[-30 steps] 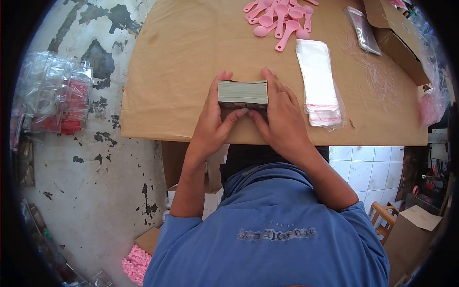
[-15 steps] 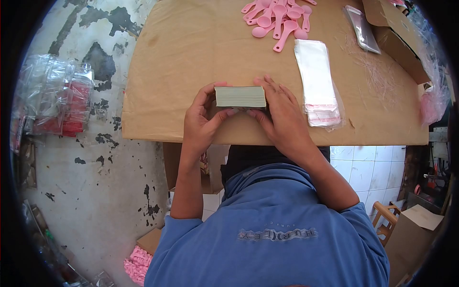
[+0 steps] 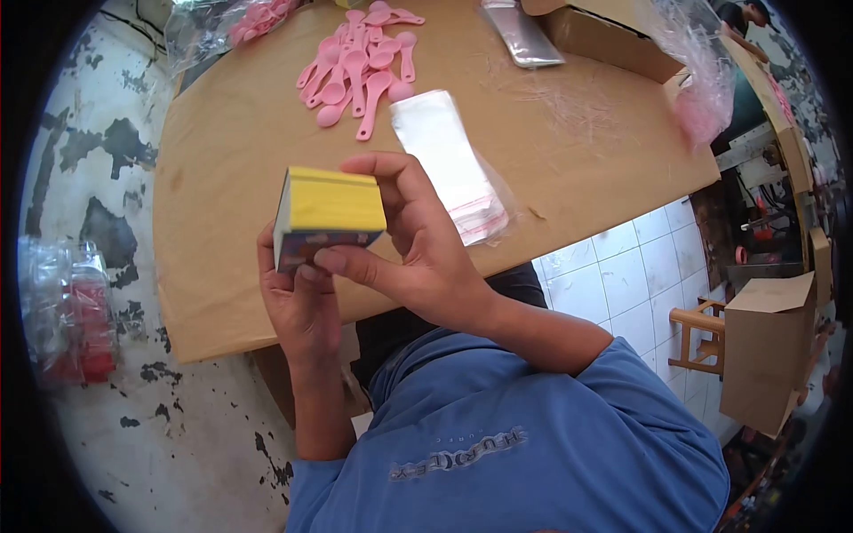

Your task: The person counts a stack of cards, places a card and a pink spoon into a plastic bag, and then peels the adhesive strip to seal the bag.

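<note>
A thick stack of cards (image 3: pixel 333 202) is held up above the near part of the table, with a yellow side toward me and a dark printed face below. My left hand (image 3: pixel 304 306) grips its lower left, thumb against the printed face. On the right, my right hand (image 3: pixel 413 240) is closed round the stack, thumb under the front edge and fingers behind it. Just beyond my right hand lies a pile of clear-and-white plastic sleeves (image 3: pixel 444 160) with pink-striped ends. Farther off is a heap of pink measuring spoons (image 3: pixel 355 67).
The brown-covered table (image 3: pixel 222 178) has an open cardboard box (image 3: pixel 613 40) and clear packets (image 3: pixel 522 35) at its far right, near loose pink strands (image 3: pixel 577 98). A wooden stool (image 3: pixel 697 333) and a carton (image 3: pixel 769 346) stand on the right. Another person (image 3: pixel 745 18) is at the upper right.
My view has turned, so the table looks tilted. Both hands have turned the stack; its yellow side shows where a grey-green one did. The right fingers have shifted on it.
</note>
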`<state>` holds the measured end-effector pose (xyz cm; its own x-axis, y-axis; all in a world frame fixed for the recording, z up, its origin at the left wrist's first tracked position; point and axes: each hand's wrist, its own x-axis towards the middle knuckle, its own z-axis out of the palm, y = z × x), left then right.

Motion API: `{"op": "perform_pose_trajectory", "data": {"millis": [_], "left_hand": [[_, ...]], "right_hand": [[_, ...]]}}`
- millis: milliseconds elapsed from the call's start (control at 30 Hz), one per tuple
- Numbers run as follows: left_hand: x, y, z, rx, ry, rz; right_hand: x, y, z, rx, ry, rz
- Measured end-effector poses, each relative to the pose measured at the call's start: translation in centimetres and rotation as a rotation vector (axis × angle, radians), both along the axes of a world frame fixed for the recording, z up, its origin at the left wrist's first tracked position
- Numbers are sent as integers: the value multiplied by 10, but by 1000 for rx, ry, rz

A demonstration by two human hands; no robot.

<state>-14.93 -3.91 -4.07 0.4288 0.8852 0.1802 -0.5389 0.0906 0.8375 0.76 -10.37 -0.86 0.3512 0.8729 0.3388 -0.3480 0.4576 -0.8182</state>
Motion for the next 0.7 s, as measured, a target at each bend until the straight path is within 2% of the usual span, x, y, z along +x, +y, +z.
{"op": "perform_pose_trajectory", "data": {"millis": [33,167,233,333,367,467,567,700], "left_hand": [[11,-4,4,-49,-31,-27],[49,-22,4,-199,-103,-91],[63,-29,10,-221,-87,-138],[71,-28,17,-71,125,-276],[71,-31,30,-44,175,-342],[70,-31,32,42,309,-278],[66,-22,19,123,461,-215],[74,-13,5,219,588,-197]], "right_hand": [[0,0,-2,11,15,-63],[31,-11,-12,-48,-323,-241],[46,-23,1,-121,-171,-157],[83,-40,8,-191,-8,-105],[105,-44,5,-263,-24,-93],[169,-46,6,-510,-58,-48],[211,-39,6,-802,-266,-19],[231,-16,5,-1007,-516,161]]}}
